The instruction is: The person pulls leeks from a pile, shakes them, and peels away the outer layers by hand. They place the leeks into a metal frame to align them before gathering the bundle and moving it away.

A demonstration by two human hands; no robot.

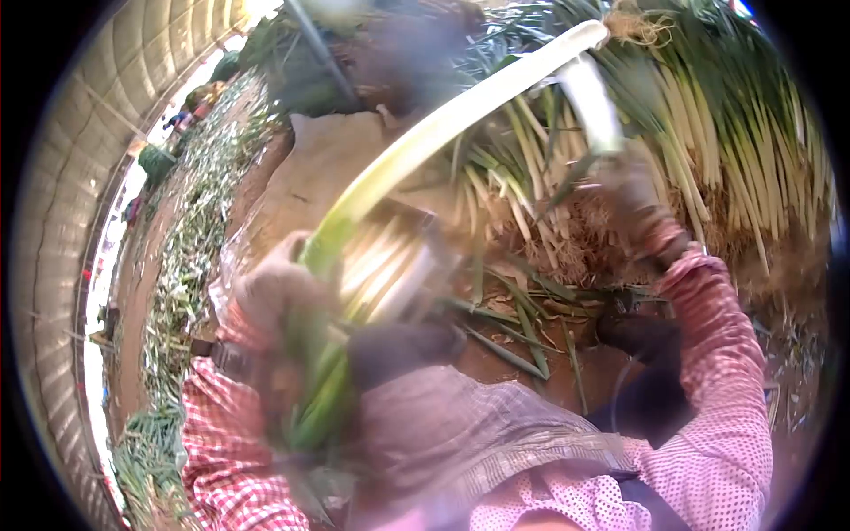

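A long green onion slants across the view, its white root end at the upper right and its green leaves low on the left. My left hand, gloved and somewhat blurred, is closed around its green part. My right hand, gloved too, is closed on a pale strip of outer leaf that reaches up to the onion near its roots. Below the held onion lie several trimmed onions, partly hidden by my left arm. Their white stalks are side by side.
A large heap of green onions with roots fills the right and back. Leaf scraps litter the soil before my knees. A pale sheet lies ahead. Leaf debris runs along the left beside the curved greenhouse wall.
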